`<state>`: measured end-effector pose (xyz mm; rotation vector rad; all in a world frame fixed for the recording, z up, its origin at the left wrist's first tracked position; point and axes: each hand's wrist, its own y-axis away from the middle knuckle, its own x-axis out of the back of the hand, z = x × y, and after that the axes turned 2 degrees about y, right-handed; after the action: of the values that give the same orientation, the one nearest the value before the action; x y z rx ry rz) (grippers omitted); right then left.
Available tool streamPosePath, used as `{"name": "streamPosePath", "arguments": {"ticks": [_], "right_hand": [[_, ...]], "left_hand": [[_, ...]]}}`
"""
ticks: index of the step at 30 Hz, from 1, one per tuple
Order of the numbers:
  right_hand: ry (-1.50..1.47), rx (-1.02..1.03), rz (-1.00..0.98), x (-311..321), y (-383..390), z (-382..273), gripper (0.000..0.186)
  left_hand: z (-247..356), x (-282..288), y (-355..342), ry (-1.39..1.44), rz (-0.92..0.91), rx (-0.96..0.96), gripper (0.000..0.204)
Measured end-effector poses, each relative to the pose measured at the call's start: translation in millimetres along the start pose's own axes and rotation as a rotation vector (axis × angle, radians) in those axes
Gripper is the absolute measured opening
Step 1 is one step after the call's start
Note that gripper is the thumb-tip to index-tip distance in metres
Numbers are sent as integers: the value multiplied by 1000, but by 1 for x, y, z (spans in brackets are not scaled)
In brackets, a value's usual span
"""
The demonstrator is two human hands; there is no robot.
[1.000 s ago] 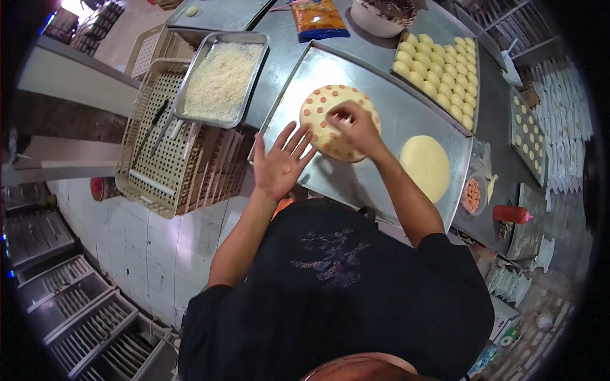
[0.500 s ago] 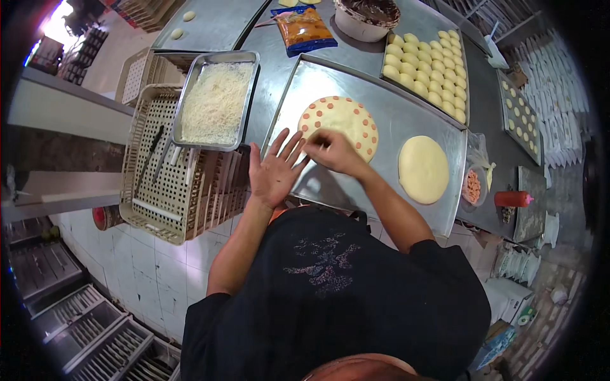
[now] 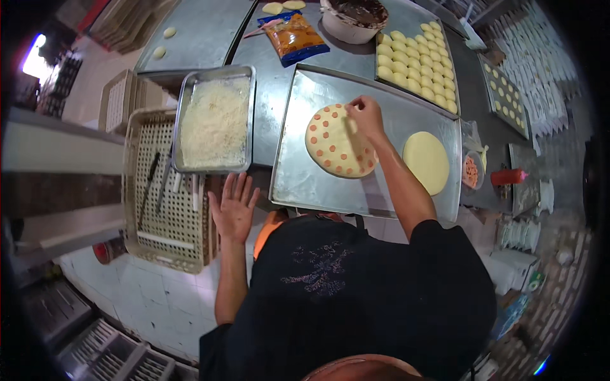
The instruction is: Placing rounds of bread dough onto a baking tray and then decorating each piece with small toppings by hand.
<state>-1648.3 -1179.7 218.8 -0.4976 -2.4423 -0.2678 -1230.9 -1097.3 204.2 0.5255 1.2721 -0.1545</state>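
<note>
A round, flat piece of dough point(image 3: 335, 152) lies on a large metal baking tray point(image 3: 305, 184), dotted with pinkish sausage-like slices around its rim and partly across it. Above its far right part is my right hand point(image 3: 367, 117), fingertips pinched together; whatever they hold is hidden. The right forearm and its shadow cover some of the dough. My left hand point(image 3: 234, 206) is spread palm up, with nothing visible on it, close to the near edge of a deep metal pan point(image 3: 252, 120) of pale shredded topping. A second, plain dough round point(image 3: 427, 162) sits right of my forearm.
Beyond the tray stand a tray of dough balls point(image 3: 416, 63), a white tub of dark filling point(image 3: 349, 28) and an orange packet point(image 3: 295, 38). To the right are a bag of pink pieces point(image 3: 471, 171) and a red squeeze bottle point(image 3: 508, 177). Plastic crates point(image 3: 168, 247) stand at left.
My right hand has moved from beside my left fingers to the far right part of the topped dough. My left hand has drawn away to the left and nearer me, still spread.
</note>
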Motion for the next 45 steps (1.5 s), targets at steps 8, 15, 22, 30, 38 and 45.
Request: {"name": "streamPosePath", "arguments": {"ticks": [8, 15, 22, 30, 38, 45], "right_hand": [[-358, 1371, -454, -173, 171, -176, 35], [145, 870, -1136, -126, 124, -137, 49], [269, 726, -375, -4, 106, -40, 41], [137, -123, 308, 330, 103, 249, 43], [462, -3, -100, 413, 105, 385, 49], [721, 16, -248, 432, 103, 369, 51]], "left_hand": [[23, 13, 3, -811, -78, -89, 74], [172, -89, 64, -574, 137, -1027, 74], [108, 14, 86, -1740, 349, 80, 55], [-28, 158, 104, -1069, 895, 14, 60], [-193, 211, 173, -1236, 696, 332, 52], [-256, 153, 161, -1396, 584, 435, 50]]}}
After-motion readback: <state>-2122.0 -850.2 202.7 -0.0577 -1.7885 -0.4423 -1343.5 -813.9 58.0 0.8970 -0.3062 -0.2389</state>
